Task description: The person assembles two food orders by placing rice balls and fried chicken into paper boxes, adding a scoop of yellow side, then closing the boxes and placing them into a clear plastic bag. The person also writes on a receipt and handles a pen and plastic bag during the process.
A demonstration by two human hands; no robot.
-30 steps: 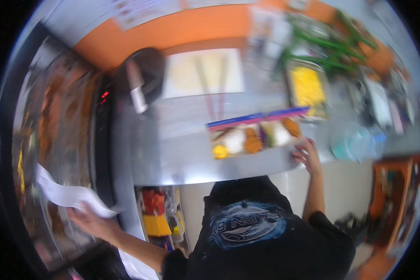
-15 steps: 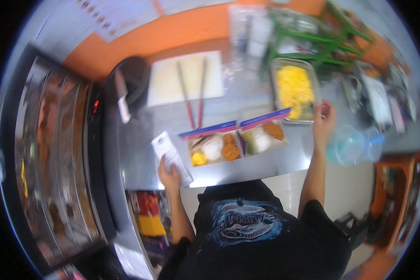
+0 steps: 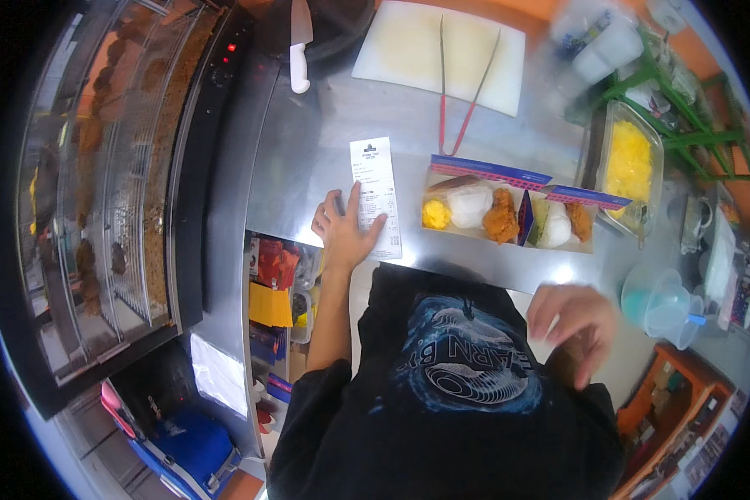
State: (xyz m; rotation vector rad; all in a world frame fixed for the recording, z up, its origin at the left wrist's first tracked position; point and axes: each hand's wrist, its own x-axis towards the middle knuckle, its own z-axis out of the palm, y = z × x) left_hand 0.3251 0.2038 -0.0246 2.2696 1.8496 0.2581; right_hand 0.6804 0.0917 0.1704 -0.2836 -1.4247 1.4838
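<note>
My left hand (image 3: 347,229) lies on a long white receipt (image 3: 375,183) at the counter's front left, its fingers spread flat over the paper. In front of my body, right of the shirt, hovers my right hand (image 3: 571,325); its loosely bent fingers stand apart and no object shows in them. Right of the receipt are two open food boxes side by side. The left box (image 3: 475,237) holds fried chicken (image 3: 501,218), wrapped white rice (image 3: 470,206) and something yellow (image 3: 436,214). In the right box (image 3: 558,242) are a similar white portion and fried chicken (image 3: 579,222).
Red-handled tongs (image 3: 443,133) rest partly on a white cutting board (image 3: 433,52). A white-handled knife (image 3: 299,62) lies at the back left, by a glass-fronted warmer (image 3: 142,183). At right stand a metal tray (image 3: 598,150) of yellow food, a green rack (image 3: 683,104) and clear plastic containers (image 3: 652,292).
The view has swung, shifting the counter things right and up. My right hand has left the tray's side and come back toward my body. My left hand stays on the receipt.
</note>
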